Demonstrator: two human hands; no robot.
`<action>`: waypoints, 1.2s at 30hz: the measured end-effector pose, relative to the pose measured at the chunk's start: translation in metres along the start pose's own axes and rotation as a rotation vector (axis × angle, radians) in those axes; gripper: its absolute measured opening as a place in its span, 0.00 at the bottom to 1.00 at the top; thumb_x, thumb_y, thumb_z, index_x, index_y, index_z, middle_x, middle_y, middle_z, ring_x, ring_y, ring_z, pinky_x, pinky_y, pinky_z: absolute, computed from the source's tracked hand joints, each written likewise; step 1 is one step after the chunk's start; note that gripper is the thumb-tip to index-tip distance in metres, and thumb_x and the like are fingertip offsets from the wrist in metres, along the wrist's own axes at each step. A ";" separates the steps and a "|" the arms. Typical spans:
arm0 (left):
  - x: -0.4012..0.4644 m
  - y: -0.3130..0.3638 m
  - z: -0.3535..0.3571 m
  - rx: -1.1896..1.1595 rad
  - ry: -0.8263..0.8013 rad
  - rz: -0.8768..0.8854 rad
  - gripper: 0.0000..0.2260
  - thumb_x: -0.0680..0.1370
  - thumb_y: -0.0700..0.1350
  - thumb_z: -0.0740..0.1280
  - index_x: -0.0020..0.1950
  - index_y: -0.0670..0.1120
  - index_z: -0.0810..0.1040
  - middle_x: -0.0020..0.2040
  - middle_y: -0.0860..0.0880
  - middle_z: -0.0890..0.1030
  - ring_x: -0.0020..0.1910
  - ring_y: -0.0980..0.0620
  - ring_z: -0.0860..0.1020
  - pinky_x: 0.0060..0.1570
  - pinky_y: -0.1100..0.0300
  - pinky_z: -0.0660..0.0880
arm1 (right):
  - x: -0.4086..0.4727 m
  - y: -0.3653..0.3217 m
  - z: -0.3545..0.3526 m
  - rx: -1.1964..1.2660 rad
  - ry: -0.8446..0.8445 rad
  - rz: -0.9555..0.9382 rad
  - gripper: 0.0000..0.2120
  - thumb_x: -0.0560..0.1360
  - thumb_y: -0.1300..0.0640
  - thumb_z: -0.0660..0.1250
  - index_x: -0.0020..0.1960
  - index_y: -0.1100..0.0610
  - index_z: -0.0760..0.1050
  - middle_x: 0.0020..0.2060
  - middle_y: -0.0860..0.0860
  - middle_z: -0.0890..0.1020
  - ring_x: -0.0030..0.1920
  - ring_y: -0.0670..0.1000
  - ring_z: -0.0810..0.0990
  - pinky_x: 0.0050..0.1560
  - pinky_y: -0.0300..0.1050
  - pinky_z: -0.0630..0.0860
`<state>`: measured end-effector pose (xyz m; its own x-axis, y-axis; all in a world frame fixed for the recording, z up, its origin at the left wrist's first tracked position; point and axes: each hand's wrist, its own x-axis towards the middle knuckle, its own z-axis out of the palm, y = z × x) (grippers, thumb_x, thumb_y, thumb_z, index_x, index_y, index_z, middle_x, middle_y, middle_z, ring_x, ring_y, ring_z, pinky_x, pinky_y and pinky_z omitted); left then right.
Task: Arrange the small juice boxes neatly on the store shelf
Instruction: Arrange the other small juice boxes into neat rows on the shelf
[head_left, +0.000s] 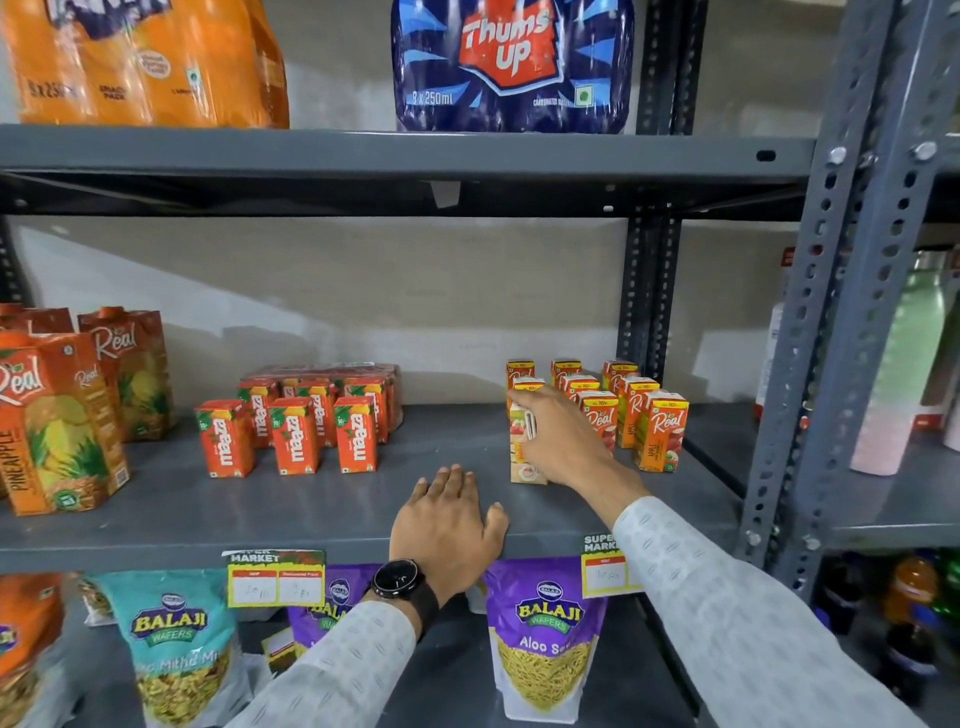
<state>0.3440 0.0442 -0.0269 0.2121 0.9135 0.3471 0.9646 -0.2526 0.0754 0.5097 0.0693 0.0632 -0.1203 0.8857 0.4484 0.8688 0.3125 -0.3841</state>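
Several small Real juice boxes (661, 431) stand in rows at the right of the grey middle shelf (322, 499). My right hand (561, 436) reaches in from the right and is closed around one small Real box (522, 457) standing at the front left of that group. My left hand (449, 525) rests flat, palm down, on the shelf's front edge and holds nothing; a black watch is on its wrist. A group of small orange Maaza boxes (296, 434) stands in the shelf's middle, some still in plastic wrap behind.
Large Real pineapple cartons (57, 421) stand at the far left. Soda multipacks (511, 62) sit on the shelf above. Balaji snack bags (545, 634) and price tags (275, 577) hang below. A perforated steel upright (836, 322) borders the right, with bottles beyond it.
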 end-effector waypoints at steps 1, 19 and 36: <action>0.000 0.000 0.000 -0.002 -0.001 0.000 0.33 0.81 0.61 0.45 0.81 0.44 0.60 0.82 0.44 0.62 0.81 0.48 0.58 0.80 0.50 0.54 | -0.004 0.000 0.005 -0.013 0.043 0.000 0.41 0.73 0.65 0.74 0.81 0.51 0.62 0.75 0.55 0.69 0.73 0.58 0.71 0.70 0.52 0.72; -0.001 0.002 -0.002 -0.001 0.004 -0.002 0.32 0.82 0.60 0.47 0.80 0.43 0.61 0.81 0.43 0.63 0.80 0.47 0.60 0.80 0.49 0.55 | -0.017 0.016 0.061 0.213 0.505 0.166 0.42 0.68 0.42 0.80 0.73 0.54 0.62 0.62 0.53 0.78 0.58 0.53 0.81 0.52 0.44 0.80; 0.000 0.001 0.001 0.006 0.011 -0.008 0.33 0.81 0.60 0.45 0.80 0.43 0.62 0.81 0.44 0.63 0.80 0.48 0.60 0.80 0.50 0.55 | -0.013 0.025 0.064 0.322 0.470 0.205 0.28 0.76 0.53 0.75 0.71 0.52 0.67 0.62 0.52 0.82 0.61 0.54 0.83 0.57 0.50 0.81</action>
<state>0.3450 0.0444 -0.0278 0.2023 0.9122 0.3563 0.9672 -0.2431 0.0732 0.5028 0.0875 -0.0040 0.3229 0.7155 0.6196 0.6541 0.3044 -0.6924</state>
